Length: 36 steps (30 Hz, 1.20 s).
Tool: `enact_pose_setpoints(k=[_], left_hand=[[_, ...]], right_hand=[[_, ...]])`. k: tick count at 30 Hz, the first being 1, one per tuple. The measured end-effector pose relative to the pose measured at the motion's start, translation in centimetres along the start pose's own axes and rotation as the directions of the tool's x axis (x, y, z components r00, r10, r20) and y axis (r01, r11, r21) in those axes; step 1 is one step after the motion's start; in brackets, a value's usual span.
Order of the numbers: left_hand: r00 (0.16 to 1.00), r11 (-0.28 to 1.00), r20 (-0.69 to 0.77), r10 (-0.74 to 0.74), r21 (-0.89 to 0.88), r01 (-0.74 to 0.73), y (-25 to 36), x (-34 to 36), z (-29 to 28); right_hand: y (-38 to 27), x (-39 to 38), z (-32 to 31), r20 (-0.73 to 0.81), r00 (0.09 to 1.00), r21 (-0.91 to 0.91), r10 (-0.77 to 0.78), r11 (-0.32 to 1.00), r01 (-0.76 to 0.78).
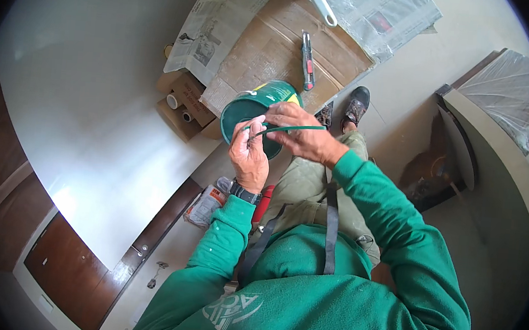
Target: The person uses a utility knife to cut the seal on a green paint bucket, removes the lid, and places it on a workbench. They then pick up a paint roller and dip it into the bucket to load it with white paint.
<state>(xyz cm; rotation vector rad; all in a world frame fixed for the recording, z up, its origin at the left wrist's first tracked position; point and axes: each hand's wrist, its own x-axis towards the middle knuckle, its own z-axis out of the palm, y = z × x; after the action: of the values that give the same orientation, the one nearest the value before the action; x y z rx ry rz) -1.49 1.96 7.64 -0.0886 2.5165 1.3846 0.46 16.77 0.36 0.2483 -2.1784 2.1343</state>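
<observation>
Here we are at the near edge of the brown cardboard (256, 48), and both hands are busy at the mouth of the green bucket (275, 90), which tips toward the person! The left hand (250, 167) has thumb and fingertips pinched together on a thin green strip (293, 128), held right in front of that mouth. And the strip runs off rightward across the right hand (307, 140), fingers curled by the bucket's rim; whether they clamp anything, I can't tell from here. Just beyond the bucket, the utility knife (308, 62) lies on the cardboard. Farther off, a white handle (323, 5) juts out, newspaper (208, 37) spreads left, and a box (186, 92) sits left of the bucket.
</observation>
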Motion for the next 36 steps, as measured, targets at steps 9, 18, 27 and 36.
enact_pose_setpoints(k=[9, 18, 27, 36], left_hand=[[0.951, 0.749, -0.057, 0.304, 0.631, -0.202, -5.1, 6.5, -2.3], [0.995, 0.822, 0.015, 0.102, 0.562, -0.092, -7.7, 8.4, -2.6], [0.898, 0.746, 0.229, 0.377, 0.500, -0.440, -8.2, 10.2, -2.9], [0.937, 0.938, 0.056, -0.345, 0.058, 0.342, -9.7, 9.3, -6.2]], right_hand=[[2.1, 0.9, 4.3, -0.196, 0.525, 0.972, 0.828, 0.233, -0.005], [0.8, 3.3, 4.3, -0.167, 0.387, 0.985, 0.907, 0.173, 0.020], [-1.0, 1.5, 4.6, -0.181, 0.379, 0.983, 0.908, 0.153, 0.101], [-0.5, -1.0, 3.9, -0.088, 0.476, 0.992, 0.875, 0.121, -0.039]])
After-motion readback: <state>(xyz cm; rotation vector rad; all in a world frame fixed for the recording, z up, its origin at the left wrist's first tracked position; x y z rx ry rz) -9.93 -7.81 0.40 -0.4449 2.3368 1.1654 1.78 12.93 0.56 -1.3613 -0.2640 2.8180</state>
